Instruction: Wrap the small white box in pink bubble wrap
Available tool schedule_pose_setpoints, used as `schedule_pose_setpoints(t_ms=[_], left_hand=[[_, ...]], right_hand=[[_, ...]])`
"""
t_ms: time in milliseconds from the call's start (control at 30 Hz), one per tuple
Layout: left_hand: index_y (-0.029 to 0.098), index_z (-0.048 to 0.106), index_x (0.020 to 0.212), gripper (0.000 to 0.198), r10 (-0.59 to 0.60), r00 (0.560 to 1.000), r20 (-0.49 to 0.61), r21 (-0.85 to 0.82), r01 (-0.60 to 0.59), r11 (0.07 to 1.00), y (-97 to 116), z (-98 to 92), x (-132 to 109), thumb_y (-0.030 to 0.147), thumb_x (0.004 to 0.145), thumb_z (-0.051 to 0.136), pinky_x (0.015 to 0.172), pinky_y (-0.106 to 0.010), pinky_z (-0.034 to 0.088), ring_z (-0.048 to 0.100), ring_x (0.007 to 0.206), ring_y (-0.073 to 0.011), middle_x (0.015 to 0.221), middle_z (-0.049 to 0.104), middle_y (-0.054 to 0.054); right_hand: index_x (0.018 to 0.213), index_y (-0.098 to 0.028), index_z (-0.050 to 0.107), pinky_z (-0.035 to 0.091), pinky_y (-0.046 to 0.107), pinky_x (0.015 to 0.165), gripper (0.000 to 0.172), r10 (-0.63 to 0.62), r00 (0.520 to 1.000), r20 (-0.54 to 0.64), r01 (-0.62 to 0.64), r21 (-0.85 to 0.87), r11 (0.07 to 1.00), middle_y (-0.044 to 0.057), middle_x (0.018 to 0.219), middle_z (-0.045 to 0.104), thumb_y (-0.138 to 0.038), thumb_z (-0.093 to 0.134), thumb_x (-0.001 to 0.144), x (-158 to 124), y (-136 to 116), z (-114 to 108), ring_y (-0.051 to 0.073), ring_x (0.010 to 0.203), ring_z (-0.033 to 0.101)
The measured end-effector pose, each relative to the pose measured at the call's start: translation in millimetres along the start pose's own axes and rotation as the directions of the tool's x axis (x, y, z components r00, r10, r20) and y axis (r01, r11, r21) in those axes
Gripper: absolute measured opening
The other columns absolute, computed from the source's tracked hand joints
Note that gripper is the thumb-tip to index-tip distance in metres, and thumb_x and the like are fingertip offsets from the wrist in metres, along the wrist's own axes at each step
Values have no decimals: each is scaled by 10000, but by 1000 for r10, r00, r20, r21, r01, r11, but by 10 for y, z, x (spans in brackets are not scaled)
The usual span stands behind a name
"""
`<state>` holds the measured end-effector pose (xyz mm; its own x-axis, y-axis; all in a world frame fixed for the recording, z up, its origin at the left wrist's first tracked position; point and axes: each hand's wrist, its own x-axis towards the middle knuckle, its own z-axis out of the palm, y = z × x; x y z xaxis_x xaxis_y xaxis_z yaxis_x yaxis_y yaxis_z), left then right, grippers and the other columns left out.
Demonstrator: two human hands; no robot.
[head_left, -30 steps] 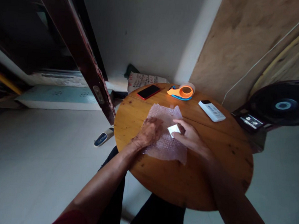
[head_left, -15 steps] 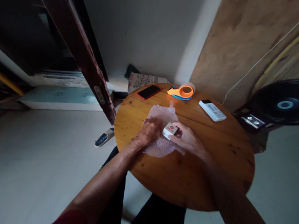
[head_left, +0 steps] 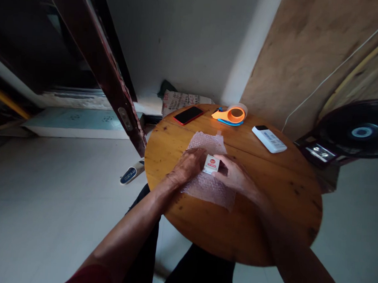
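Observation:
A small white box (head_left: 211, 164) with a red print on its top sits on a sheet of bubble wrap (head_left: 210, 194). The thumb and index finger of my right hand (head_left: 236, 176) pinch the box at its right side. My left hand (head_left: 189, 163) lies flat over the left part of the bubble wrap, its fingertips beside the box. Whether they touch the box I cannot tell. A short strip of clear tape (head_left: 219, 134) sticks out at the top edge of the wrap.
The round wooden table (head_left: 286, 222) also bears a red-edged phone (head_left: 188, 115), an orange tape dispenser (head_left: 230, 115) and a white handheld device (head_left: 269, 139). A black fan (head_left: 362, 131) stands to the right. A shoe (head_left: 132, 172) lies on the floor at left.
My right hand has turned the box and shifted it slightly left. The bubble wrap now lies flatter, its lower right part spread out. My left hand has hardly moved.

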<state>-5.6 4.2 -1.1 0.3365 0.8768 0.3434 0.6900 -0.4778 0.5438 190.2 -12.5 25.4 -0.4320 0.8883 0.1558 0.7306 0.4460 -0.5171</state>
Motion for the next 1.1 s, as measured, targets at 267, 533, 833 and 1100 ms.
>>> schedule_pose_setpoints(t_ms=[267,533,833,1100], left_hand=[[139,625,1145,291,24,1000,-7,16,-23,1000,-3,-2,-2,193,905,469,915,-360,509,653,1007,-230,1085,700,-130],[145,614,1168,308,-6,1000,11,15,5,1000,7,-6,-1,173,905,456,946,-352,500,647,1039,-222,1136,693,-121],[162,621,1147,287,-10,1000,-9,6,10,1000,-4,8,-4,231,931,445,933,-349,505,653,1028,-218,1120,701,-112],[160,631,1129,290,-3,999,-33,-21,2,1000,-10,32,0,251,950,423,922,-341,502,657,1001,-208,1092,704,-112]], right_hand=[[1264,-199,554,473,440,952,488,-47,999,-2,47,8,999,120,1232,623,-238,602,779,-9,33,9,272,1115,596],[1367,-167,473,449,481,998,620,-5,1000,13,5,-33,999,153,1333,569,-253,606,767,-22,40,37,302,1192,557],[1444,-217,381,412,497,1040,783,-6,998,67,9,-47,999,142,1422,491,-338,677,729,-48,117,-24,312,1278,489],[1417,-182,421,377,535,1064,815,66,991,119,-49,-142,989,177,1430,476,-368,723,683,-62,142,-104,358,1302,461]])
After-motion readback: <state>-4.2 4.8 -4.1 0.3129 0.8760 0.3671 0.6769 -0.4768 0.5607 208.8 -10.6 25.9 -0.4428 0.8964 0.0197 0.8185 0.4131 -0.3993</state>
